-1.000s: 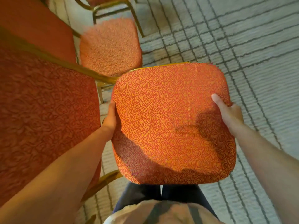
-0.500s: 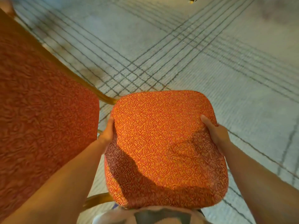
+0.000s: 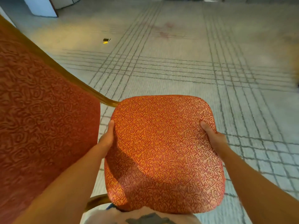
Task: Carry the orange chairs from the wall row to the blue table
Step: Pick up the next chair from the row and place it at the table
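The floor (image 3: 178, 81) is pale grey carpet crossed by bands of dark lines. A small yellow-and-black object (image 3: 106, 40) lies on it. Right of that object shows a faint reddish stain (image 3: 165, 31); left of it, farther off, stands a light blue panel (image 3: 40, 7).

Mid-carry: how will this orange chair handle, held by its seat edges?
Likely rigid: the orange chair has a gold frame rail. Its padded seat may yield under the left hand and right hand, loosening the grip. The big backrest could tip it sideways.
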A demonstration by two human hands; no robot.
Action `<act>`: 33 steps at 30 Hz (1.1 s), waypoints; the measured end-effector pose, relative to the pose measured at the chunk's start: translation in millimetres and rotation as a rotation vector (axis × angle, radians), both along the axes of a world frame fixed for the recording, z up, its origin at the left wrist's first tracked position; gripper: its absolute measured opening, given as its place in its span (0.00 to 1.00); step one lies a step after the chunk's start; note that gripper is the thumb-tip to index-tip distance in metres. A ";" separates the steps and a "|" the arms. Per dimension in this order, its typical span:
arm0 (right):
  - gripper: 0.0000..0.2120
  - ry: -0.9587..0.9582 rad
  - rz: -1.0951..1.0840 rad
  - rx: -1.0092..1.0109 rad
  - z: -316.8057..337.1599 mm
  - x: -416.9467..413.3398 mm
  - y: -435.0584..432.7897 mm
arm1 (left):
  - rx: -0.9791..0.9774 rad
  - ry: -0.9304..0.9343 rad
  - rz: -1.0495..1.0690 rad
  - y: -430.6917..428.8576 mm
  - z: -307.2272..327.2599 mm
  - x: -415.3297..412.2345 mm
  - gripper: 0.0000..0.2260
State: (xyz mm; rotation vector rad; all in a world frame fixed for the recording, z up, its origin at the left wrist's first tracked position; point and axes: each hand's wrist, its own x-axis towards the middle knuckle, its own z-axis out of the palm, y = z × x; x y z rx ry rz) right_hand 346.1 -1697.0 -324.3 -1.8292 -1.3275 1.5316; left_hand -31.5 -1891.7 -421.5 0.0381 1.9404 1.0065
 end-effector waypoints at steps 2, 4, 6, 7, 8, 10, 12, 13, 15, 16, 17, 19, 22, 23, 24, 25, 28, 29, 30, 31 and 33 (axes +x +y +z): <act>0.47 -0.002 -0.095 0.005 5.1 31.3 6.0 | -0.001 0.016 -0.086 44.7 13.1 21.6 0.56; 0.39 -0.002 -0.199 0.001 5.9 63.6 9.0 | -0.003 0.062 -0.183 88.8 36.4 54.3 0.59; 0.37 -0.002 -0.294 -0.014 -1.2 88.9 10.1 | -0.011 0.117 -0.273 118.0 69.1 90.8 0.58; 0.37 0.006 -0.352 -0.018 -3.4 102.7 11.6 | -0.031 0.127 -0.321 136.6 77.0 106.1 0.56; 0.37 0.006 -0.400 -0.024 -6.5 114.7 13.2 | -0.036 0.147 -0.361 154.5 77.9 118.6 0.55; 0.34 -0.005 -0.485 -0.049 -13.5 136.8 18.7 | -0.032 0.156 -0.439 192.1 77.0 139.1 0.53; 0.32 0.006 -0.565 -0.051 -20.1 157.1 26.9 | -0.032 0.157 -0.495 234.2 71.9 158.7 0.53; 0.32 0.011 -0.617 -0.053 -21.0 164.9 31.7 | -0.044 0.154 -0.530 252.9 70.9 168.6 0.52; 0.34 0.020 -0.727 -0.042 -25.8 182.1 46.3 | -0.048 0.148 -0.604 294.2 65.3 187.9 0.53; 0.35 0.029 -0.773 -0.045 -25.9 188.6 54.1 | -0.045 0.142 -0.649 316.6 58.4 196.3 0.56; 0.38 0.043 -0.816 -0.040 -25.9 195.0 63.2 | -0.048 0.137 -0.696 339.5 55.7 207.4 0.59; 0.42 0.041 -0.892 -0.058 -27.0 208.5 82.3 | -0.034 0.132 -0.779 390.1 43.7 226.6 0.61; 0.44 0.004 -0.975 -0.055 -28.2 233.4 109.7 | -0.011 0.142 -0.895 458.7 53.5 267.7 0.56; 0.45 0.002 -1.011 -0.052 -25.1 242.2 118.6 | -0.011 0.137 -0.933 481.0 57.2 283.7 0.54; 0.49 0.005 -1.050 -0.046 -23.2 253.1 126.2 | -0.007 0.126 -0.961 501.1 56.6 298.1 0.53; 0.53 -0.002 -1.095 -0.040 -20.1 266.9 135.8 | -0.019 0.128 -1.006 526.6 57.8 317.5 0.54; 0.47 -0.064 -1.134 -0.016 -5.6 296.2 155.7 | -0.034 0.099 -1.075 575.9 53.0 357.5 0.63; 0.41 -0.069 -1.158 -0.005 1.9 306.4 162.3 | -0.046 0.093 -1.110 591.3 52.3 374.6 0.65; 0.36 -0.076 -1.184 0.005 6.9 316.7 167.8 | -0.062 0.072 -1.135 606.3 49.8 391.1 0.66; 0.33 -0.086 -1.215 0.011 9.4 327.9 173.2 | -0.064 0.061 -1.168 620.8 47.6 409.6 0.66; 0.35 -0.091 -1.279 0.004 8.2 353.4 182.8 | -0.068 0.047 -1.234 643.7 45.0 447.1 0.66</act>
